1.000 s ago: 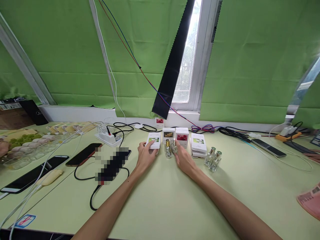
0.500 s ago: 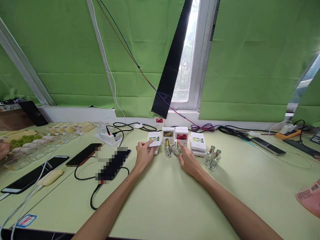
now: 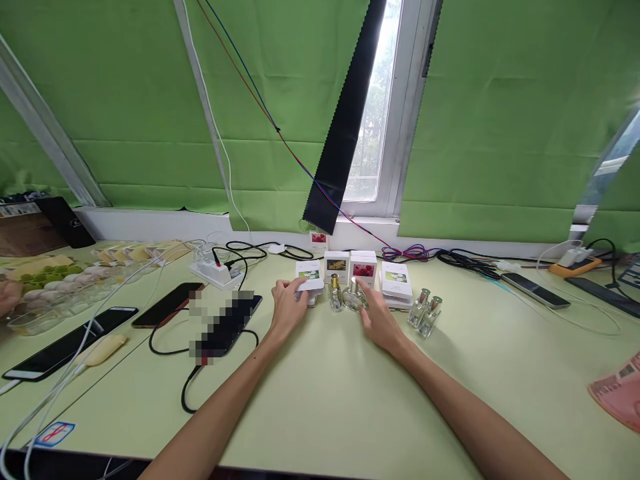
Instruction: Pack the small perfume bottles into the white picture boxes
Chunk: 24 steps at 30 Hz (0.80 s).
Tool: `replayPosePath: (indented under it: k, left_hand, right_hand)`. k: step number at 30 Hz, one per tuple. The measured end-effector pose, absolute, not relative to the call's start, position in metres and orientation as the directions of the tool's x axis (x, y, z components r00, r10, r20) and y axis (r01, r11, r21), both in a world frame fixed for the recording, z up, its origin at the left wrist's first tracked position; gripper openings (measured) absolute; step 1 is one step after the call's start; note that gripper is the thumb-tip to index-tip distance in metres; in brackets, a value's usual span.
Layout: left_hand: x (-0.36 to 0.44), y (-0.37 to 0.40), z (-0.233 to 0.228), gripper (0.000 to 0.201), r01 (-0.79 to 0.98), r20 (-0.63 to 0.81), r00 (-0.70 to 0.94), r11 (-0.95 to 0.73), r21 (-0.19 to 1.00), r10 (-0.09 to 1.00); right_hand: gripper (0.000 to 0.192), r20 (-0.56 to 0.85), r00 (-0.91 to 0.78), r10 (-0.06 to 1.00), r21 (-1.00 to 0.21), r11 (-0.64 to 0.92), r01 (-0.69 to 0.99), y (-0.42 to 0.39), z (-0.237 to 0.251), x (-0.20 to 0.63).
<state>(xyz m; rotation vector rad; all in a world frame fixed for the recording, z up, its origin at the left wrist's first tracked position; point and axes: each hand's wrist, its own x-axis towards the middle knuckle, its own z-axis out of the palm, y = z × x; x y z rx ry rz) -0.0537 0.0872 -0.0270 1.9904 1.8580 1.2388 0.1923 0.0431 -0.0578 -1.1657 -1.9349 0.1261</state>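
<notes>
Bottle (image 3: pixel 353 299) lies tilted under right hand (image 3: pixel 379 323).

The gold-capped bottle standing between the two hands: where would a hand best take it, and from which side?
Grip the gold-capped bottle by its clear glass body, from the near side. It stands upright with boxes close behind, so only the front seems open.

We could read no text anywhere | small white boxes (image 3: pixel 337 264) bore pictures only, lettering too small | pink packet (image 3: pixel 620 398) at right edge showed a barcode, digits illegible | sticker (image 3: pixel 50 433) near left corner unreadable
</notes>
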Motion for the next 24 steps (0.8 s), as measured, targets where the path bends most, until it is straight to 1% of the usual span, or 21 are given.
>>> replayPosePath:
  k: [8, 16, 21, 24]
  left_hand:
    - [-0.050, 0.082, -0.027, 0.045, 0.775, 0.467, -0.096, -0.228, 0.589, 0.879]
    - [-0.045, 0.076, -0.031, 0.057, 0.795, 0.486, -0.041, -0.266, 0.545, 0.873]
    - [-0.045, 0.075, -0.031, 0.058, 0.800, 0.486, -0.033, -0.268, 0.536, 0.873]
    - [-0.043, 0.074, -0.031, 0.057, 0.809, 0.518, -0.024, -0.287, 0.512, 0.855]
  right_hand:
    - [0.074, 0.622, -0.168, 0.765, -0.499, 0.552, 0.669, 0.044, -0.058, 0.193]
    - [0.078, 0.675, -0.137, 0.725, -0.432, 0.539, 0.723, 0.050, -0.062, 0.199]
    - [0.075, 0.688, -0.136, 0.713, -0.399, 0.529, 0.749, 0.053, -0.061, 0.201]
    - [0.073, 0.683, -0.124, 0.720, -0.414, 0.521, 0.746, 0.051, -0.059, 0.198]
